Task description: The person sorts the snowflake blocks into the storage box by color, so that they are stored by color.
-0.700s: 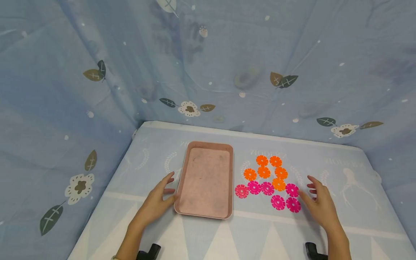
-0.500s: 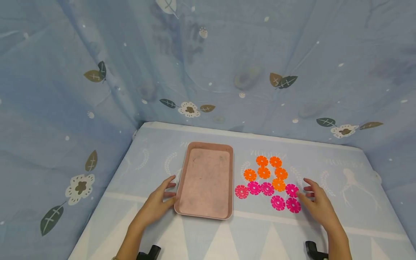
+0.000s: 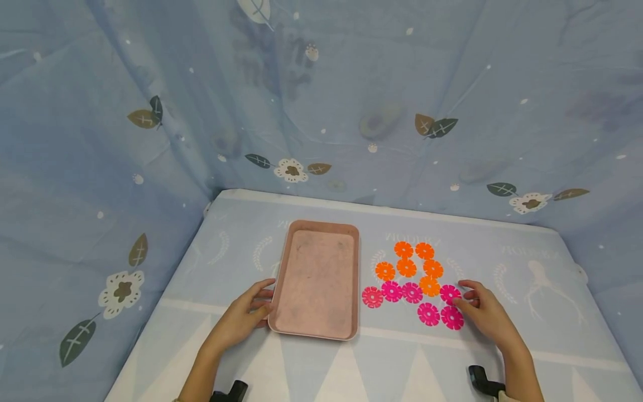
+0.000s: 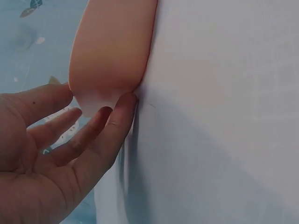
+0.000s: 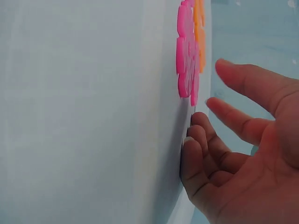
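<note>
In the head view, a shallow pinkish baking tray point(image 3: 354, 279) lies left of a cluster of flat, notched plastic discs. My left hand point(image 3: 243, 315) is at the tray's near left edge, its relaxed thumb and fingertips touching the rim and outer wall point(image 4: 112, 42). To the right, my right hand point(image 3: 484, 312) reaches toward the pink discs point(image 3: 452, 317) with its thumb tip overlapping them in the head view. The right wrist view has the fingers loosely bent and low over the table, apart from the pink discs point(image 5: 187, 51). Nothing is between thumb and fingers.
Several orange discs point(image 3: 406, 267) lie behind the pink ones, and a lighter red-pink disc point(image 3: 372, 297) is beside the tray. Patterned cloth point(image 3: 351, 100) hangs at the table's back and left side. Black straps or mounts point(image 3: 484, 381) are by both wrists.
My right hand has moved slightly left, closer to the pink discs. More fingers of my left hand now show below the thumb by the tray's side. Tray and discs stay put.
</note>
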Demonstrator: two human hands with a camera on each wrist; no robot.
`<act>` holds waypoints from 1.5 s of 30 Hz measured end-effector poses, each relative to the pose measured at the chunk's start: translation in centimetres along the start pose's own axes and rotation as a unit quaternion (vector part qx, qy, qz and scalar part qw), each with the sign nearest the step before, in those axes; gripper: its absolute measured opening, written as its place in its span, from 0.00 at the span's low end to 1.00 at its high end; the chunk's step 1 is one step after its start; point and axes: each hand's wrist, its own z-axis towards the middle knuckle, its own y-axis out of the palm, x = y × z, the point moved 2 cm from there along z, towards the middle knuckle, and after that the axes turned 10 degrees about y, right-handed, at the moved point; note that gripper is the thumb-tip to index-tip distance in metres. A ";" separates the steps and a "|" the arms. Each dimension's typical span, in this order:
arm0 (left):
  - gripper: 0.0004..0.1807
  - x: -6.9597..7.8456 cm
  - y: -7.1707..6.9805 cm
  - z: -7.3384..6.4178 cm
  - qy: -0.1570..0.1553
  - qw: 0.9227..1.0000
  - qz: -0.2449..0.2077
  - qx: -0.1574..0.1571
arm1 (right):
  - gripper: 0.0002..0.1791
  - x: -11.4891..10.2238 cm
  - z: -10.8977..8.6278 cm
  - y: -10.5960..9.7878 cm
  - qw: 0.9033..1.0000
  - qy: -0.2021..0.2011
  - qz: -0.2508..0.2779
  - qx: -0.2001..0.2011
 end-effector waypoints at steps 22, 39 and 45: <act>0.28 -0.2 -0.1 0.1 -0.012 0.998 -0.058 -0.019 | 0.32 -0.5 0.9 -0.2 0.999 0.023 -0.030 -0.010; 0.28 -0.5 -0.1 0.1 -0.017 0.998 -0.054 -0.014 | 0.16 -0.1 0.6 -0.9 0.997 0.067 0.032 0.004; 0.28 -0.5 -0.1 0.1 -0.020 0.998 -0.054 -0.013 | 0.18 0.4 0.8 -1.1 0.995 0.078 0.065 -0.004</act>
